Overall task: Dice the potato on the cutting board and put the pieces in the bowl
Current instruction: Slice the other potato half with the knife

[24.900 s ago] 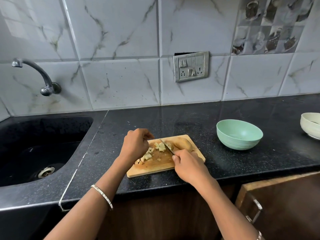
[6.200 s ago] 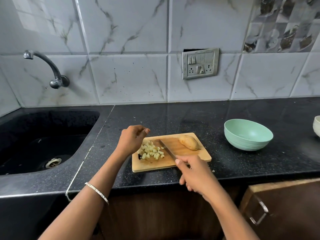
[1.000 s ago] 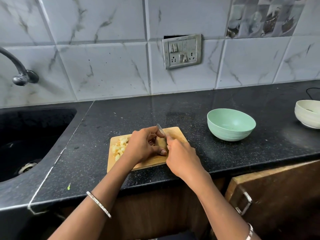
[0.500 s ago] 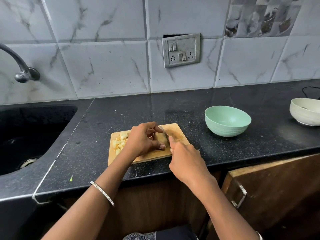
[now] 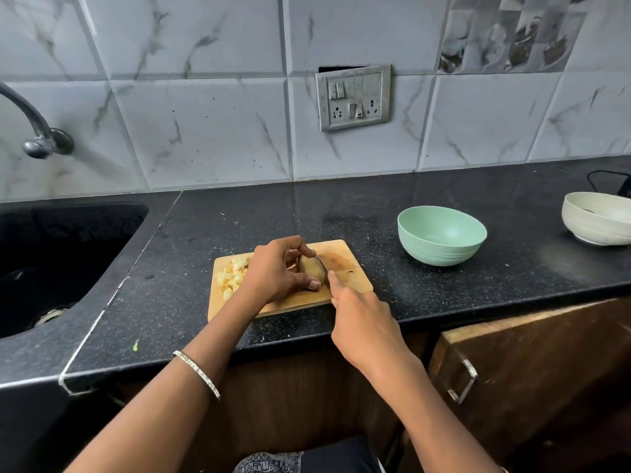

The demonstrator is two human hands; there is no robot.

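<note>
A wooden cutting board (image 5: 355, 268) lies near the front edge of the black counter. On its left part sits a pile of pale diced potato (image 5: 232, 276). My left hand (image 5: 276, 271) grips the remaining potato piece (image 5: 312, 268) in the middle of the board, fingers curled over it. My right hand (image 5: 358, 319) holds a knife (image 5: 324, 264), its blade set against the right side of the potato; the handle is hidden in my fist. The mint green bowl (image 5: 442, 235) stands to the right of the board with nothing seen inside.
A black sink (image 5: 61, 254) with a tap (image 5: 37, 131) lies to the left. A cream bowl (image 5: 601, 218) stands at the far right by a black cable (image 5: 611, 177). A wall socket plate (image 5: 353, 97) is behind. A cabinet door (image 5: 532, 370) hangs open below right.
Over the last second both hands have stayed on the board with the knife at the potato; the blade has sunk a little lower. The view has shifted slightly.
</note>
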